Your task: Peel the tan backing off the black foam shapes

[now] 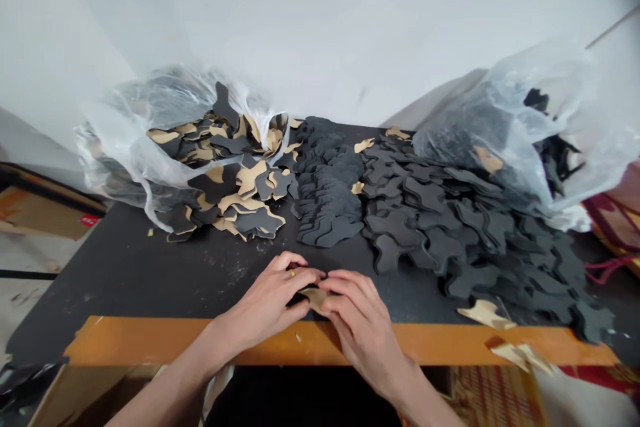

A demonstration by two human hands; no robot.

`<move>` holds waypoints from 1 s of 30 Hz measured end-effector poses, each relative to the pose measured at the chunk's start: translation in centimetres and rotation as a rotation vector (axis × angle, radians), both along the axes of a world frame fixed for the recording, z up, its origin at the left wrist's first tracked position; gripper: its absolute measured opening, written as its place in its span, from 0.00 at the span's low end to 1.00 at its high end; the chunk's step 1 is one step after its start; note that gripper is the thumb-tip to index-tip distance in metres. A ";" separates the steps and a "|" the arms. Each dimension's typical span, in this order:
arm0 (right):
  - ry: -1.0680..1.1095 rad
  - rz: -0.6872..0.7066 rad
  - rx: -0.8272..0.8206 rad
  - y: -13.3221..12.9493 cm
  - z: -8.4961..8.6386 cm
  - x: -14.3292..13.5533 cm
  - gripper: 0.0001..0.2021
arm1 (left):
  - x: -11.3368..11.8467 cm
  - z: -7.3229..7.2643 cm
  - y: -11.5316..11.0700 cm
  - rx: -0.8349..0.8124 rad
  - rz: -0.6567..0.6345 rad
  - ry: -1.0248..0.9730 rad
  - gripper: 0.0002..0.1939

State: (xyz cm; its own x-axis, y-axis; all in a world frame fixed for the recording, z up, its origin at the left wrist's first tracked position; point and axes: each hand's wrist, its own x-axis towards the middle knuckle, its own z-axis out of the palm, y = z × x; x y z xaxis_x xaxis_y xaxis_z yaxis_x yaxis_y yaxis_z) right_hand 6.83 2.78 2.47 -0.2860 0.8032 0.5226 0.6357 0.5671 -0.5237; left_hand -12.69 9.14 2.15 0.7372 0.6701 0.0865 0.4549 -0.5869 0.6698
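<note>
Near the front edge of the black table, a small tan-faced piece (316, 298) lies between both hands. My left hand (280, 290) pinches its left end, with a ring on one finger. From the right, my right hand (357, 310) holds the piece with curled fingers. Just beyond the hands stands a row of overlapping dark grey pieces (330, 193). A loose pile of tan and black pieces (253, 203) lies to the left, and stacks of dark wavy pieces (445, 227) spread to the right.
An open plastic bag (135, 147) of pieces sits at the back left, another bag (500, 120) at the back right. Orange tape (150, 340) runs along the table's front edge. Tan scraps (485, 313) lie at the right front. Cardboard boxes show below.
</note>
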 end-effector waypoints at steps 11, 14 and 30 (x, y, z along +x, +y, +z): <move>0.366 0.190 -0.385 -4.2 2.7 4.2 0.09 | -0.2 -0.2 -0.1 0.006 0.000 -0.008 0.13; 0.133 0.017 -0.271 -3.2 1.0 5.0 0.11 | -0.4 -0.1 0.0 0.009 -0.025 0.006 0.12; -0.279 0.005 -0.008 -0.5 -2.2 5.0 0.13 | -0.3 0.1 0.1 0.006 -0.036 0.015 0.09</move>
State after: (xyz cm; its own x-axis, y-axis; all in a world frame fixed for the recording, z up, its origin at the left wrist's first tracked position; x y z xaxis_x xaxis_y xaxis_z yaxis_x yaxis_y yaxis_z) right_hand 11.80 2.32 0.26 -0.4222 0.8051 0.4166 0.7530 0.5674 -0.3334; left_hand -13.02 9.20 2.21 0.7623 0.6423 0.0796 0.4428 -0.6073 0.6596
